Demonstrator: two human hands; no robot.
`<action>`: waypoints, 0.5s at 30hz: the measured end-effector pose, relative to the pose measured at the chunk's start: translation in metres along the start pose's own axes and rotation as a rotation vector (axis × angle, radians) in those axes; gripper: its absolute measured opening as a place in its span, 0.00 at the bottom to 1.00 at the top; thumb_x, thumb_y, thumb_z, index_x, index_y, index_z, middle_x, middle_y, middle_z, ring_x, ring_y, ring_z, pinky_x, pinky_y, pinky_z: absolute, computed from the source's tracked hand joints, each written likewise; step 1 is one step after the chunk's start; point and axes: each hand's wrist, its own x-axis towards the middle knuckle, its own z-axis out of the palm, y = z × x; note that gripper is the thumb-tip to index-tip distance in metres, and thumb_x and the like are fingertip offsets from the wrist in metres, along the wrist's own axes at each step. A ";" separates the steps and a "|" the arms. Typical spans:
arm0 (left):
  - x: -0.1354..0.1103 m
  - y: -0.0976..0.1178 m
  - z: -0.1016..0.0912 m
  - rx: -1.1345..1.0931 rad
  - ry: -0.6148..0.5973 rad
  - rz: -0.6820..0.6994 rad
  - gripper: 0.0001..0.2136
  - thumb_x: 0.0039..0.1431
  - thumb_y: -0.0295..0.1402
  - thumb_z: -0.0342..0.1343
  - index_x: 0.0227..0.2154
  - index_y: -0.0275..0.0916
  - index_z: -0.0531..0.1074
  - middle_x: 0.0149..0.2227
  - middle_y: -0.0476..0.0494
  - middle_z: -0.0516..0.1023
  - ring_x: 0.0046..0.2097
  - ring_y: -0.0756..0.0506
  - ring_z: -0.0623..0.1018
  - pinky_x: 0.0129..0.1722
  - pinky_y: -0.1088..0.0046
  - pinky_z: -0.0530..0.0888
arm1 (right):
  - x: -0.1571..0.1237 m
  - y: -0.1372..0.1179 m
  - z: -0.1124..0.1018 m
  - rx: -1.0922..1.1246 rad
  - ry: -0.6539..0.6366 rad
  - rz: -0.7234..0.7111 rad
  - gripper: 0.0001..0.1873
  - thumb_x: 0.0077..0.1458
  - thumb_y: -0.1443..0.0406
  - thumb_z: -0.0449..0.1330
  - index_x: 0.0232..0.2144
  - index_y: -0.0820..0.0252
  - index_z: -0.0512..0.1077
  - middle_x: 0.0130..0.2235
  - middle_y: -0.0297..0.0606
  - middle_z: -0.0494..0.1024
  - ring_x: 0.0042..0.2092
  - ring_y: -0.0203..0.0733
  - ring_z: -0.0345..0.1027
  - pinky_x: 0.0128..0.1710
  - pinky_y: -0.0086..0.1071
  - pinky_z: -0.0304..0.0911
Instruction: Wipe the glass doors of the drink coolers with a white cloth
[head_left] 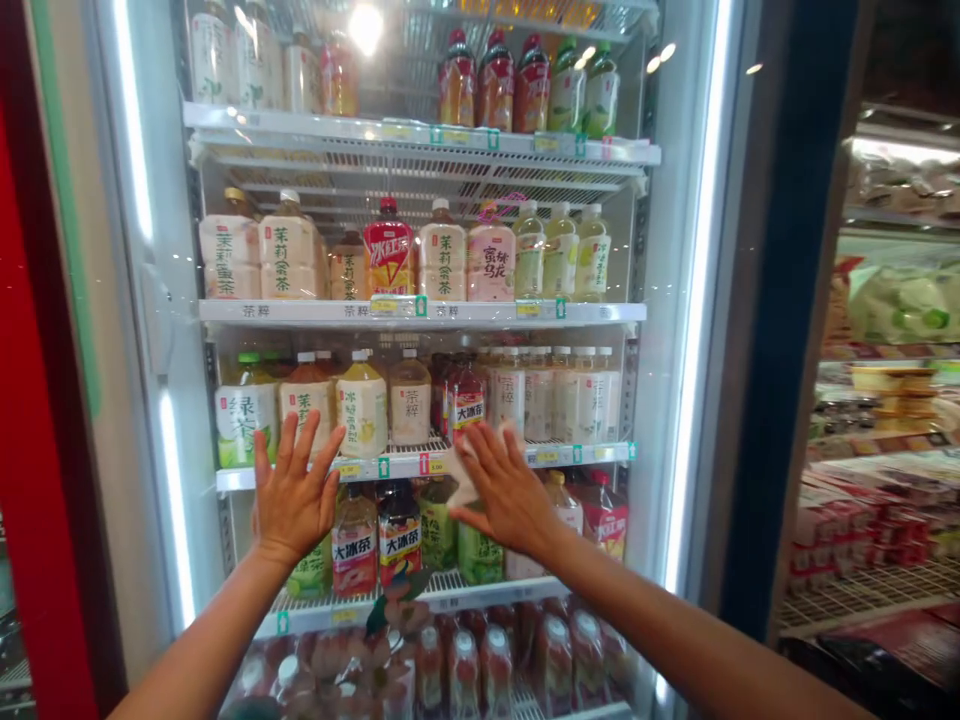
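My left hand [295, 492] is spread with its fingers apart, palm toward the glass door [420, 400] of a drinks fridge; it appears to rest on the glass. To its right, my right hand [504, 488] presses a pale cloth [466, 478] flat against the same pane. Part of the cloth shows between and left of the fingers; the palm hides the rest. Behind the glass, near my left hand, stands a yellow-capped tea bottle [361, 405]. A dark red iced tea bottle [469, 392] stands just above my right fingers.
Wire shelves hold rows of bottled drinks, including a red bottle [388, 248] higher up. Bright light strips [697, 300] run along both sides of the door. An open shelf of packaged goods [892, 400] lies to the right, and a red panel [45, 380] to the left.
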 end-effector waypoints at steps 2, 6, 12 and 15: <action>0.000 0.001 0.000 0.003 0.007 0.003 0.35 0.67 0.34 0.52 0.73 0.53 0.46 0.76 0.48 0.44 0.76 0.38 0.45 0.74 0.43 0.39 | 0.037 0.018 -0.008 -0.019 0.035 0.103 0.55 0.64 0.42 0.52 0.74 0.62 0.27 0.76 0.49 0.29 0.76 0.59 0.22 0.73 0.65 0.36; -0.001 0.002 0.000 -0.008 0.014 -0.001 0.34 0.67 0.33 0.52 0.72 0.52 0.47 0.76 0.48 0.46 0.76 0.39 0.45 0.74 0.43 0.39 | 0.040 -0.003 -0.004 -0.016 0.048 0.035 0.56 0.62 0.38 0.52 0.74 0.68 0.35 0.76 0.55 0.35 0.76 0.61 0.22 0.72 0.64 0.37; -0.004 0.002 0.002 -0.058 0.015 -0.027 0.32 0.68 0.35 0.52 0.72 0.53 0.50 0.75 0.46 0.49 0.76 0.39 0.47 0.74 0.44 0.40 | 0.031 -0.020 0.007 0.014 -0.106 -0.630 0.50 0.61 0.35 0.48 0.69 0.67 0.58 0.74 0.44 0.52 0.76 0.48 0.33 0.74 0.49 0.42; -0.004 0.001 0.003 -0.065 0.026 -0.024 0.32 0.68 0.35 0.52 0.72 0.52 0.50 0.75 0.47 0.49 0.76 0.38 0.47 0.74 0.44 0.39 | 0.111 0.023 -0.017 -0.034 -0.040 -0.393 0.51 0.63 0.36 0.46 0.72 0.69 0.49 0.75 0.49 0.45 0.77 0.51 0.27 0.75 0.52 0.35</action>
